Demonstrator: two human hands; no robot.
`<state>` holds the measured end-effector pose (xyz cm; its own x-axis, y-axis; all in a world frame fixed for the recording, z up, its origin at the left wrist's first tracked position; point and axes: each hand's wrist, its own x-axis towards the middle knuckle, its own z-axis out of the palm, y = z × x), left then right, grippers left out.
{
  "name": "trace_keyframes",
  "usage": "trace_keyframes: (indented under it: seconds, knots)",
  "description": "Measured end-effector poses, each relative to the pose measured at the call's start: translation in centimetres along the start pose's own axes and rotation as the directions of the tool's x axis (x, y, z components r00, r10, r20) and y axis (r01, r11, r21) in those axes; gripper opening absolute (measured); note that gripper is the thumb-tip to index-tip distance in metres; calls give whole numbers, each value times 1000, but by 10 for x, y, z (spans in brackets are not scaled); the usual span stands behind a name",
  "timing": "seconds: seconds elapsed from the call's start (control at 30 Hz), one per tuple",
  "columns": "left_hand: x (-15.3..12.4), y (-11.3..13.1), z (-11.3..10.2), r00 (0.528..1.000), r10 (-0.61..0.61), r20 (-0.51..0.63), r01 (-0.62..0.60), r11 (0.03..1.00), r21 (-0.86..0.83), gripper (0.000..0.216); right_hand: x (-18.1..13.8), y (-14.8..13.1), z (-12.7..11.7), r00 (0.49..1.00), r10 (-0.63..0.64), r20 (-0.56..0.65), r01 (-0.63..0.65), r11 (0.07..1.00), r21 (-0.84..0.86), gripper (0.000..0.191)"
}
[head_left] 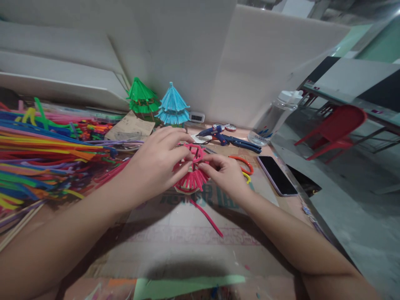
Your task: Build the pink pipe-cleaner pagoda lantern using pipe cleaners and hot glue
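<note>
Clearly, your worktable is crowded to the left, where the heap of coloured stems spreads close by that forearm, so keep your elbow light. Your left hand curls over the pink fringed piece, thumb and fingers closed on its left side; let it be the steady one. Your right hand has thumb and forefinger pinched on the piece's right edge, though whether a separate strip sits between them is too small to tell. The piece is between both hands, mid-table, so press gently there, lest the fringe bend. Nearer you lies a pink stem; keep your wrists from dragging it.
</note>
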<state>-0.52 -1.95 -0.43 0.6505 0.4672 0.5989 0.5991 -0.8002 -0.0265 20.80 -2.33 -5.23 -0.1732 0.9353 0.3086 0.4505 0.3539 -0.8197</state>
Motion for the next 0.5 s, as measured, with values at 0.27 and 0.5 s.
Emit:
trace_keyframes:
  seconds: [0.27,0.5]
  knots:
    - [-1,1,-5,1000,-22,5,22,999,-30,20,-1,0,0,1000,-17,2,17,1000,6,23]
    - [-2,-16,-13,972,-185,142,207,965,-161,65,-1,14,-8,973,-103,-205,111,993,32,27]
